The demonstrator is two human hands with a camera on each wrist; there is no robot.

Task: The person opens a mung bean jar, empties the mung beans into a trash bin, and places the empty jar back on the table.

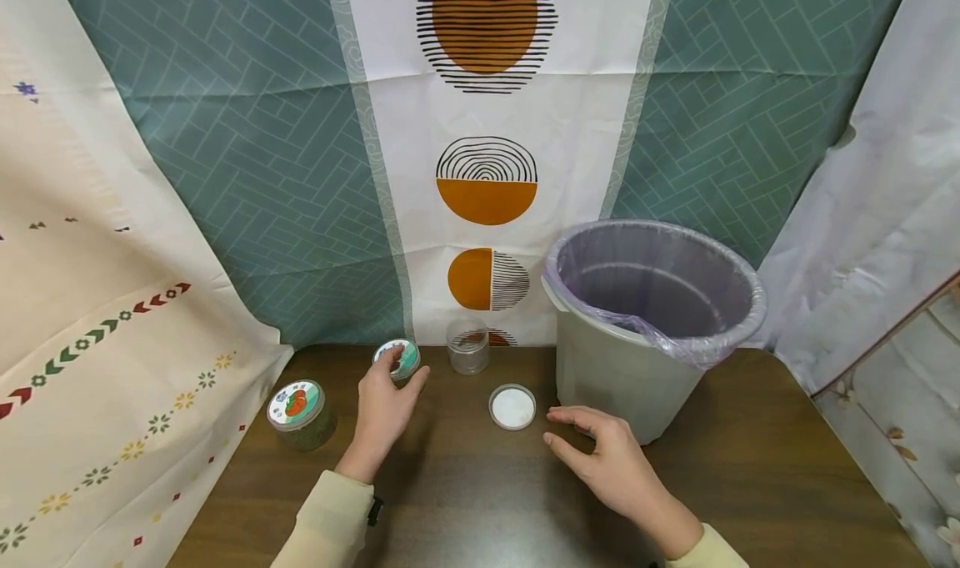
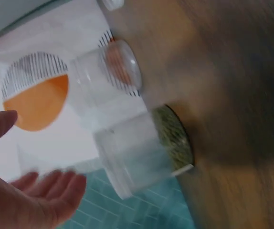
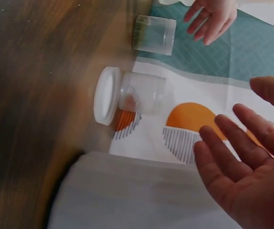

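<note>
My left hand hovers by a small clear jar with a green-and-white labelled lid. In the left wrist view its fingers are relaxed and apart from this jar, which has dried green bits at the bottom. Just right of it stands a clear jar without a lid. A round lid with a white inside lies flat on the table in front. To the right of that lid my right hand is held in the air, palm inward, fingers loosely extended with nothing in them.
A grey bin lined with a thin purple bag stands at the right, close to my right hand. At the left is another lidded jar with a persimmon-like picture on its label. Patterned cloth hangs behind the dark wooden table.
</note>
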